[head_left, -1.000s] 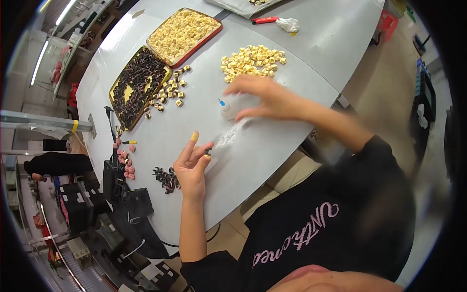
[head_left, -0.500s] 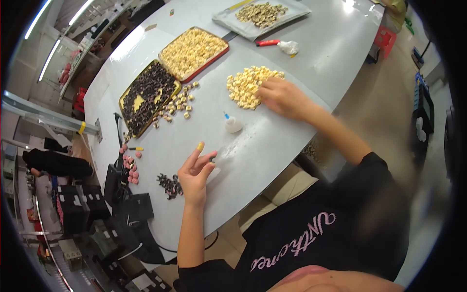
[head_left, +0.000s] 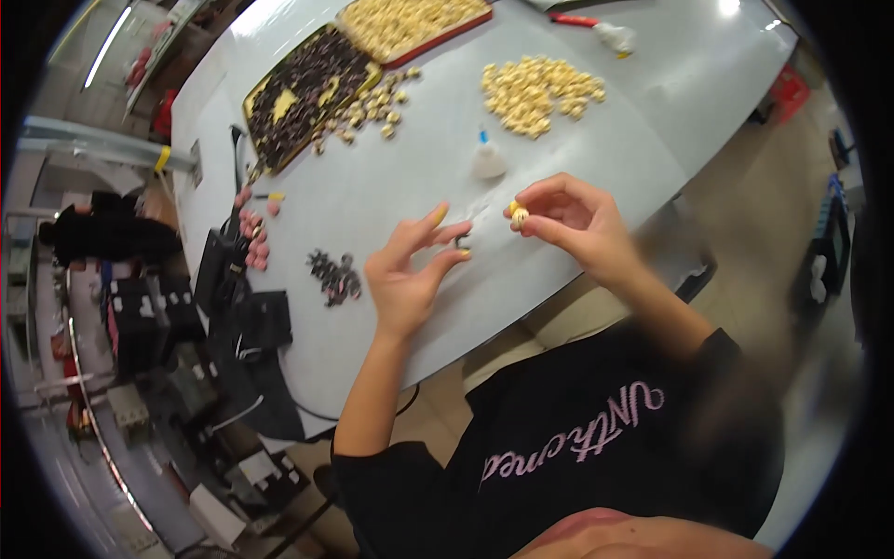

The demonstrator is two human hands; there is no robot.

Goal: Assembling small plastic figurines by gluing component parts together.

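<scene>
My left hand (head_left: 402,275) pinches a small dark curved piece (head_left: 462,241) between thumb and finger. Facing it, my right hand (head_left: 589,228) grips a small cream-yellow piece (head_left: 520,217) with a dark mark on it. A short gap separates the two pieces above the table. Beyond my hands stands a small translucent squeeze bottle (head_left: 487,162) with a blue tip. A heap of cream-yellow pieces (head_left: 533,101) lies farther off. Left of my left hand is a small pile of dark pieces (head_left: 335,278).
A yellow-rimmed tray (head_left: 300,149) holds dark pieces, and a red-edged tray (head_left: 440,41) holds cream ones. Loose two-tone pieces (head_left: 371,108) lie beside them. Pink balls (head_left: 253,235) and a black device (head_left: 221,265) line the left edge. A red-handled tool (head_left: 575,19) lies far back.
My right hand has come from the cream heap toward my left hand, bringing a cream piece. My left hand still pinches the dark piece. The view has shifted, moving the table's contents upward.
</scene>
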